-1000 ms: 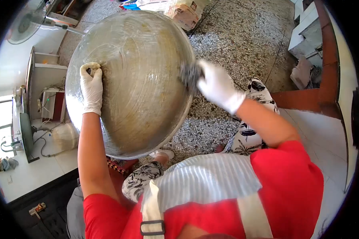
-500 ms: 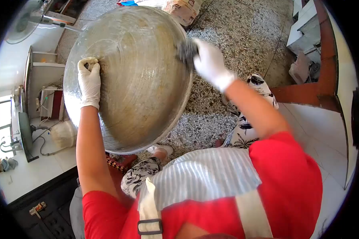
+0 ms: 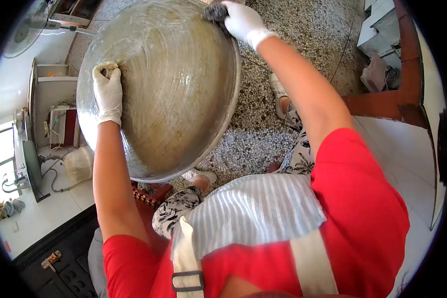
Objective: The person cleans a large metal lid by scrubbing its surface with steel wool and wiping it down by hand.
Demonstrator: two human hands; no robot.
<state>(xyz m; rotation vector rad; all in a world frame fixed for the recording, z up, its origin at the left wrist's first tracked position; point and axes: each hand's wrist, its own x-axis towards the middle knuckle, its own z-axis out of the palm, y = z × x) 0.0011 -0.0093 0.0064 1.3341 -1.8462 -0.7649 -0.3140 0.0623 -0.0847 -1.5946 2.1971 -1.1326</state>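
Large, round, dull-silver metal disc with a thick rolled rim [image 3: 169, 109] fills the space in front of the person, left of centre, its broad face wet and streaked with arcs; whether that face is domed or hollow, I cannot tell. On its left side, the white-gloved left hand [image 3: 108, 94] has its fingers curled in and its thumb closed against them, gripping a small dark piece [image 3: 103, 72] mostly hidden by the glove. That arm reaches almost straight forward. Up at the far right edge of the metal, the white-gloved right hand [image 3: 243, 21] clasps a dark-grey, matted wire scourer [image 3: 215, 13], pressed against the face near the rim. The right arm stretches forward and inward, nearly straight. Speckled grey terrazzo floor [image 3: 263, 111] spreads beyond the rim. To the left, on a white tiled counter [image 3: 49, 206], sits a translucent, off-white plastic tub [image 3: 79, 165]; its contents cannot be made out. A grey round-headed fan [image 3: 25, 31] stands at the upper left.
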